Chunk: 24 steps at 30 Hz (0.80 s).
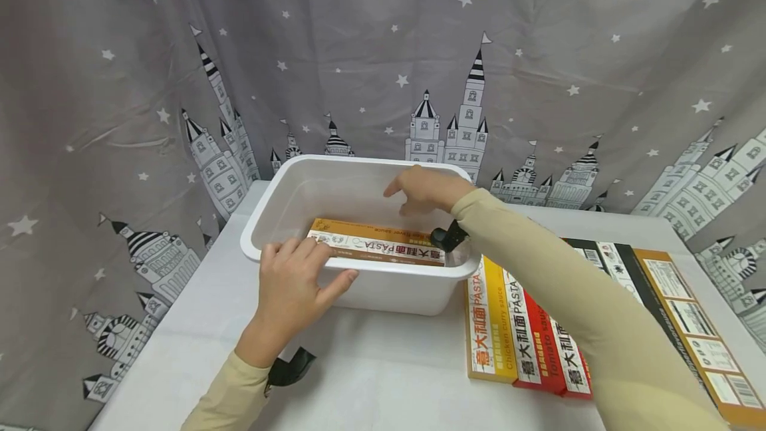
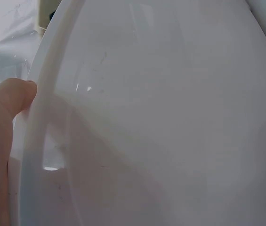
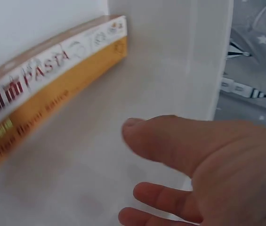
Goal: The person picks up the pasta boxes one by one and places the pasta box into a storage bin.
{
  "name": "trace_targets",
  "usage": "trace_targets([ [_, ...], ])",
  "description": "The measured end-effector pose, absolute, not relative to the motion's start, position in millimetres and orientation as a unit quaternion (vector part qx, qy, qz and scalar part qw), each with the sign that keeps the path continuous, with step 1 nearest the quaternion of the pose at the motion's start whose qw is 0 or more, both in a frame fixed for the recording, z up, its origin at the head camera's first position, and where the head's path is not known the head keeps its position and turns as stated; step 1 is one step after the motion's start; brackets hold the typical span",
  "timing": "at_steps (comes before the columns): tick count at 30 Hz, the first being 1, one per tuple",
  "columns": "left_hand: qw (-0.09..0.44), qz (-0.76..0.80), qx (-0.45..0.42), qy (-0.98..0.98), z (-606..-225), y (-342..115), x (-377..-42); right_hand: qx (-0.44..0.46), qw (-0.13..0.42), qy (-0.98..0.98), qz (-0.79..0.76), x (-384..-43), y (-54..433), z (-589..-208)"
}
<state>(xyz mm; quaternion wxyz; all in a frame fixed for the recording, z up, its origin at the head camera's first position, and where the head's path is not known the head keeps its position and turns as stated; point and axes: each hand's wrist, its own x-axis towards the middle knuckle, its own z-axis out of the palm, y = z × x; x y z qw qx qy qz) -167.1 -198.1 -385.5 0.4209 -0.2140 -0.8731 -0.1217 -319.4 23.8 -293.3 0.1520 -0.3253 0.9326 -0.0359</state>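
Note:
A white plastic bin stands on the table, with one orange-and-white pasta box lying inside along its near wall. My left hand grips the bin's near rim at the left, fingers over the edge and thumb on the outside. In the left wrist view, the thumb lies against the rim. Over the bin's right part is my right hand, fingers spread and nothing in them. The right wrist view shows this hand apart from the pasta box, with bare bin floor between them.
Right of the bin, several pasta boxes lie side by side on the white table: yellow, red, black and orange-brown. My right forearm covers part of them. A grey castle-print curtain hangs behind.

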Motion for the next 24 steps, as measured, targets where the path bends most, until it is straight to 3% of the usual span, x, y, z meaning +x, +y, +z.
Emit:
trace_targets([
  [10,0.43,-0.124,-0.211,-0.869,-384.5,-194.4,-169.5,-0.327,0.048,0.944,-0.018,-304.5,94.5,-242.7],
  [17,0.432,-0.125,-0.212,-0.868,-385.6,-192.7,-170.7,-0.285,0.009,0.958,-0.014,-289.6,167.9,-241.5],
  [24,0.438,-0.124,-0.211,-0.865,-385.7,-189.6,-171.7,-0.255,0.003,0.967,-0.023,-264.7,243.1,-257.5],
])
